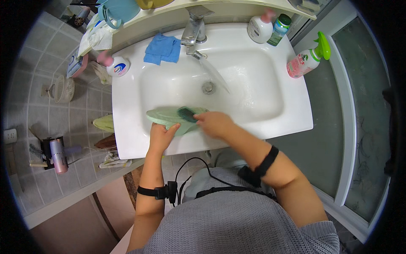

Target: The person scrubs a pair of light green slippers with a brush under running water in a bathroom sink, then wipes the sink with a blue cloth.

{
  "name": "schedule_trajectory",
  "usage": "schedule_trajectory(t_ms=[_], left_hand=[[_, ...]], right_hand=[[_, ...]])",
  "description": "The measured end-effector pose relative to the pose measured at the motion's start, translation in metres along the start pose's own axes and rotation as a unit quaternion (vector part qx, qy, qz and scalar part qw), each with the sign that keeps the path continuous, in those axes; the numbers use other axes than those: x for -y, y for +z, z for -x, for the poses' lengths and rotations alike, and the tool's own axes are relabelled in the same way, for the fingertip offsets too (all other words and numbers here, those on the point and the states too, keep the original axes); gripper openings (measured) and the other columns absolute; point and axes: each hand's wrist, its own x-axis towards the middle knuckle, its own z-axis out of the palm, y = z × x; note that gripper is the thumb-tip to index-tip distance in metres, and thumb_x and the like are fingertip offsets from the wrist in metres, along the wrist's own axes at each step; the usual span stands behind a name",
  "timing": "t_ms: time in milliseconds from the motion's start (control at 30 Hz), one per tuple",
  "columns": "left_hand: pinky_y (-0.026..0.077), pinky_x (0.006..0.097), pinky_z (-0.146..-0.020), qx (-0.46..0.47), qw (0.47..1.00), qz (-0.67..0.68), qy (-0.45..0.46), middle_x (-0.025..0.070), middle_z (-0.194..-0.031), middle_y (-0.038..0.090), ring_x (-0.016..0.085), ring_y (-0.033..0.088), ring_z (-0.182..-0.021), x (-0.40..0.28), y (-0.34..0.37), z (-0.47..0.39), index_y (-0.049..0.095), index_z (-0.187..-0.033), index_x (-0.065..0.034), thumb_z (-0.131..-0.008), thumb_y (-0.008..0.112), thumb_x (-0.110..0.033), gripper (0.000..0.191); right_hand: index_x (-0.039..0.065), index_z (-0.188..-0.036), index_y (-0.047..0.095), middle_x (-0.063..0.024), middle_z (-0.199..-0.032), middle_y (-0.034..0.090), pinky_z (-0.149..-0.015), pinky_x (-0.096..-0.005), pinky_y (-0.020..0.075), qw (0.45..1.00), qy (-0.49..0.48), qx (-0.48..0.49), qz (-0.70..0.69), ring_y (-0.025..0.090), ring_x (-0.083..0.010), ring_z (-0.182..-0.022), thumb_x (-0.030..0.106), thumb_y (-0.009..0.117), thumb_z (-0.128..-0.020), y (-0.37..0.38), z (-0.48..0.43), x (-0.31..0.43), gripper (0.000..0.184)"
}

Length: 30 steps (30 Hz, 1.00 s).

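Note:
My left hand (pixel 163 135) grips a pale green object (pixel 163 115), by its shape a slipper, at the sink's near rim. The flat, sole-like face of the slipper is turned up. In my right hand (pixel 213 123) is a scrubbing brush (pixel 186 114) with dark green bristles, lying against that face. My fingers hide the brush's handle. Beyond both hands is the white washbasin (pixel 133 95), with a metal drain (pixel 208 87) in its bowl. Water (pixel 217 74) runs from the chrome faucet (pixel 194 28) toward the bowl's right side.
A blue cloth (pixel 162 49) lies left of the faucet. Pump bottles (pixel 118 66) (pixel 260 29), a green-capped bottle (pixel 279 30) and a spray bottle (pixel 304 63) stand on the basin's rim. A light-blue cup (pixel 119 12) is on the shelf above. A glass door (pixel 361 111) is at right.

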Motion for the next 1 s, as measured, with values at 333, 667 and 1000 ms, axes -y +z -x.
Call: schedule_trajectory(t_ms=[333, 667, 1000], left_hand=[[0.044, 0.0372, -0.082, -0.021, 0.998, -0.058, 0.014, 0.0154, -0.100, 0.063, 0.032, 0.056, -0.094, -0.008, -0.001, 0.008, 0.066, -0.092, -0.0030, -0.074, 0.067, -0.013, 0.021], [0.044, 0.0349, -0.082, -0.041, 0.993, -0.081, 0.075, 0.0146, -0.102, 0.062, 0.029, 0.057, -0.095, 0.002, -0.003, 0.007, 0.063, -0.098, -0.0025, -0.073, 0.069, -0.013, 0.028], [0.042, 0.0318, -0.087, 0.039, 0.995, -0.058, 0.068, 0.0108, -0.107, 0.060, 0.021, 0.055, -0.099, 0.007, -0.013, 0.005, 0.060, -0.106, -0.0020, -0.076, 0.067, -0.010, 0.031]], right_hand=[[0.016, -0.116, 0.058, -0.0115, -0.103, 0.063, -0.084, -0.0401, 0.0456, 0.992, 0.117, 0.028, 0.029, 0.060, -0.0298, -0.096, 0.029, 0.047, -0.085, 0.011, 0.006, -0.013, 0.035], [0.019, -0.116, 0.060, -0.0114, -0.106, 0.063, -0.086, -0.0363, 0.0445, 0.995, 0.070, 0.065, -0.008, 0.059, -0.0283, -0.097, 0.028, 0.044, -0.086, 0.016, -0.038, -0.018, 0.035], [0.016, -0.115, 0.060, -0.0135, -0.110, 0.060, -0.086, -0.0362, 0.0441, 0.998, -0.016, 0.034, -0.059, 0.058, -0.0303, -0.098, 0.028, 0.043, -0.086, 0.003, -0.039, 0.006, 0.035]])
